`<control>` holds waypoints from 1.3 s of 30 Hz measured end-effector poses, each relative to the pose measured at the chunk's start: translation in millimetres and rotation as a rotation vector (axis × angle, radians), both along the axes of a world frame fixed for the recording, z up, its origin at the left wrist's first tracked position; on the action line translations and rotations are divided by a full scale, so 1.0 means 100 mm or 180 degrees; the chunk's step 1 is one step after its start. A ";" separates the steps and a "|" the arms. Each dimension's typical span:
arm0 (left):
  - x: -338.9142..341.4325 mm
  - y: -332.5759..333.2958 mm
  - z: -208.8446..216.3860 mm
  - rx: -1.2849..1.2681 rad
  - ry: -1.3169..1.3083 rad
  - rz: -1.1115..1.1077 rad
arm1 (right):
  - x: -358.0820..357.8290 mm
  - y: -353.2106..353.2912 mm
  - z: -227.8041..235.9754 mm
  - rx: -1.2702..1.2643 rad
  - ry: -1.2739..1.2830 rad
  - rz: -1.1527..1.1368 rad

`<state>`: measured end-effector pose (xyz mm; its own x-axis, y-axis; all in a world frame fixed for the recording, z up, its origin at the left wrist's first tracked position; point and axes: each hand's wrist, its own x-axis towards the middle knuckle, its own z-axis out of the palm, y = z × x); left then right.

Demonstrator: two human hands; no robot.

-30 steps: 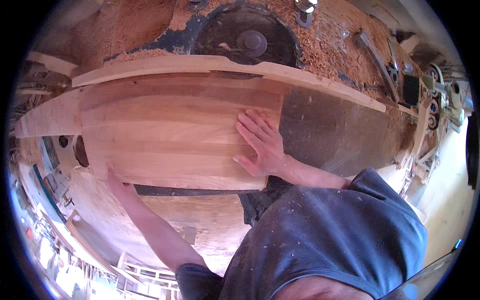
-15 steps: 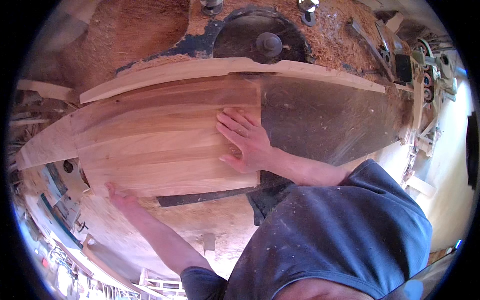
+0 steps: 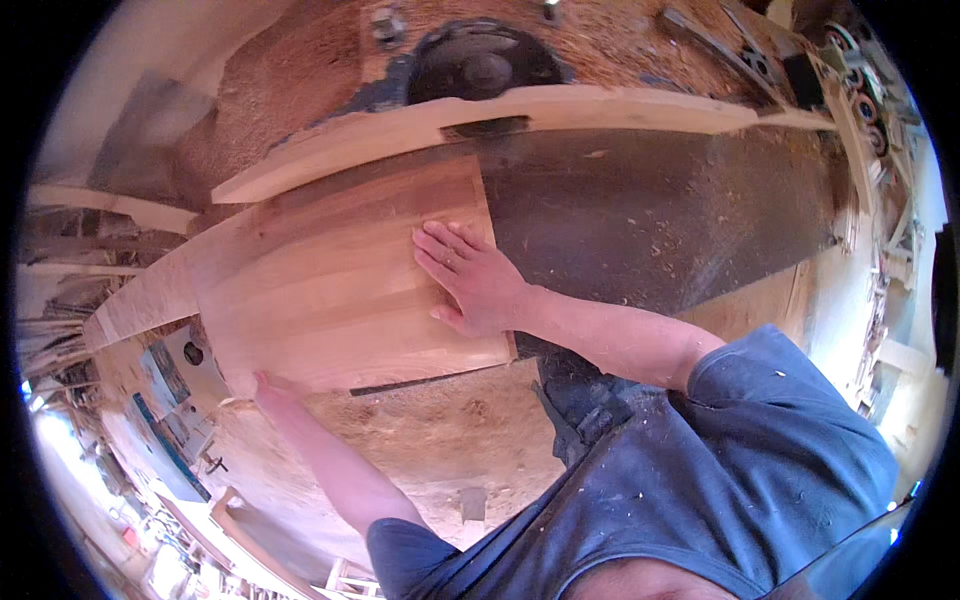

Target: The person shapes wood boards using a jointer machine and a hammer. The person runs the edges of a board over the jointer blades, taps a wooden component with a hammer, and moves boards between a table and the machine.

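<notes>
A wide wooden panel, with light and darker grain bands, lies flat on a dark machine table. My right hand rests palm down on the panel near its right end, fingers stretched out and thumb apart. At the near left corner, my left hand grips the panel's edge; most of its fingers are hidden. Along the far side runs a pale wooden fence with a dark notch on its lower edge. Beyond the fence sits a round black machine part.
Reddish wood shavings lie thickly behind the fence. To the left, a pale board extends past the panel. Rollers stand at the far right. Sawdust covers the floor on the near side.
My view has shifted. The panel seems to have slid slightly left relative to the fence notch, with both hands still on it.
</notes>
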<state>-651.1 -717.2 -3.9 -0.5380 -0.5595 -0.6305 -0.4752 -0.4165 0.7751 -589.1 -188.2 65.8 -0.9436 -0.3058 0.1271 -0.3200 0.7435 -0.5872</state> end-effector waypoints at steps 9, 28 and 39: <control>2.46 1.77 0.56 -0.0562 0.0185 0.0616 | 2.14 1.27 0.10 -0.0087 -0.0270 -0.0148; 4.21 6.22 4.18 -0.3045 0.2295 -0.0244 | 4.05 4.07 1.74 -0.1357 0.0094 -0.1582; 4.31 7.28 1.88 -0.3279 0.4683 -0.3412 | 4.55 4.02 3.37 -0.4491 0.0651 -0.2456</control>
<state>-220.4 11.2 184.0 -0.5092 0.4532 0.7317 0.8606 0.2691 0.4323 -134.0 214.1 402.6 -0.7420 0.6702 0.0173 -0.3004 -0.3093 -0.9023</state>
